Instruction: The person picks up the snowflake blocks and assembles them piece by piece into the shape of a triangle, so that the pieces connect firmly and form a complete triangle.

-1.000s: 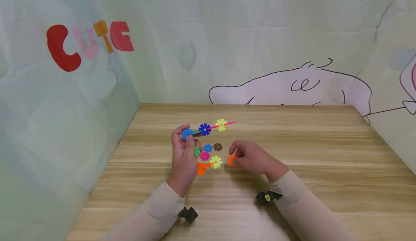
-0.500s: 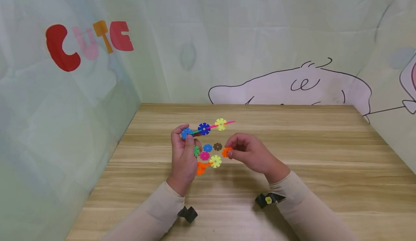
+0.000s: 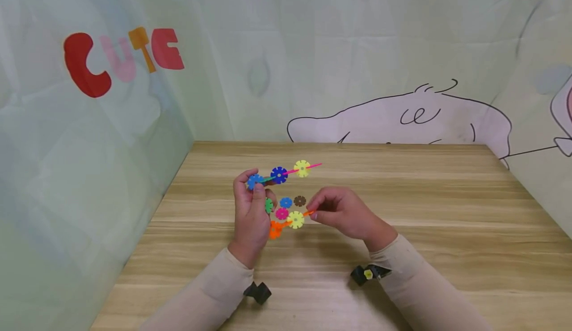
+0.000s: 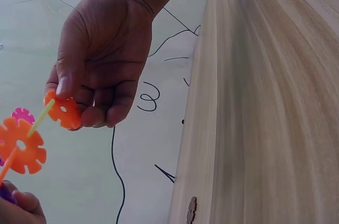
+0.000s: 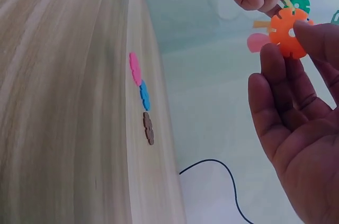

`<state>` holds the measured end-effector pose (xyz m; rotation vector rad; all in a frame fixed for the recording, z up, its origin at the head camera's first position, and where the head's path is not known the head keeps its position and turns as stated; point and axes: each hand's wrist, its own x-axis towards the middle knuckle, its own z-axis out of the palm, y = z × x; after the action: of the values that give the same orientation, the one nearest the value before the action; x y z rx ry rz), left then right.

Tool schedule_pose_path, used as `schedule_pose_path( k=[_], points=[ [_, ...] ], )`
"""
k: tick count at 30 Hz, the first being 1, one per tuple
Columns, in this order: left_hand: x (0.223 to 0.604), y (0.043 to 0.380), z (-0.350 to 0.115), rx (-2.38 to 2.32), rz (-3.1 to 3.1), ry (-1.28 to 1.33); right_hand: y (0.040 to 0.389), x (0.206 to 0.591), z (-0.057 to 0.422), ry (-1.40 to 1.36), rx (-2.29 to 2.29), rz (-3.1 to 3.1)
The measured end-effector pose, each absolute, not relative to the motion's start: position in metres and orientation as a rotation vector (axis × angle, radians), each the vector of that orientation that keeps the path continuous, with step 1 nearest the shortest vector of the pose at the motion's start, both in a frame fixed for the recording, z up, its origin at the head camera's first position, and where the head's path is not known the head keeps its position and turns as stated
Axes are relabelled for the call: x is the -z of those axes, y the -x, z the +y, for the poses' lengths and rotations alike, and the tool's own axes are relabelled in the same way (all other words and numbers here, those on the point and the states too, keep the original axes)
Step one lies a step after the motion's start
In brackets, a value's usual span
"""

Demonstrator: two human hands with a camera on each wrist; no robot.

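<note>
In the head view my left hand (image 3: 250, 222) holds up a chain of slotted plastic snowflake discs, fingers and thumb around its left part. The upper arm of the chain runs from a light blue disc (image 3: 255, 181) through a dark blue disc (image 3: 279, 175) to a yellow disc and a pink edge-on disc. Its lower arm has orange discs (image 3: 274, 230) and a yellow disc (image 3: 295, 220). My right hand (image 3: 346, 214) pinches an orange disc (image 5: 286, 30) between thumb and fingers, meeting the yellow disc's right edge. A green disc (image 3: 269, 205) shows beside the left fingers.
Loose on the wooden table (image 3: 429, 212) lie a light blue disc (image 3: 286, 202), a brown disc (image 3: 300, 201) and a pink disc (image 3: 282, 213), beyond the lower arm of the chain. A printed fabric wall stands behind and at the left.
My right hand has brought its orange disc up and left to the lower yellow disc, turning it from face-on to edge-on. The left hand with the chain has shifted only slightly.
</note>
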<state>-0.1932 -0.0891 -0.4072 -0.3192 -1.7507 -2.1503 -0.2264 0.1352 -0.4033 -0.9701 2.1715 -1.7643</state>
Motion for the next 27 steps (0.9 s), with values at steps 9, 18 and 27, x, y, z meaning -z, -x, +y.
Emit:
schedule_pose_path(
  k=[9, 18, 27],
  points=[
    [0.4079, 0.1947, -0.0898, 2.131, -1.760, 0.321, 0.2274, 0.4046, 0.1360, 1.035, 1.769, 2.126],
    [0.4064, 0.1935, -0.0900, 2.134, -1.756, 0.309, 0.2279, 0.4057, 0.1378, 1.079, 1.790, 2.119],
    [0.4058, 0.1917, -0.0894, 2.123, -1.768, 0.327, 0.2243, 0.4026, 0.1338, 0.997, 1.746, 2.093]
  ],
)
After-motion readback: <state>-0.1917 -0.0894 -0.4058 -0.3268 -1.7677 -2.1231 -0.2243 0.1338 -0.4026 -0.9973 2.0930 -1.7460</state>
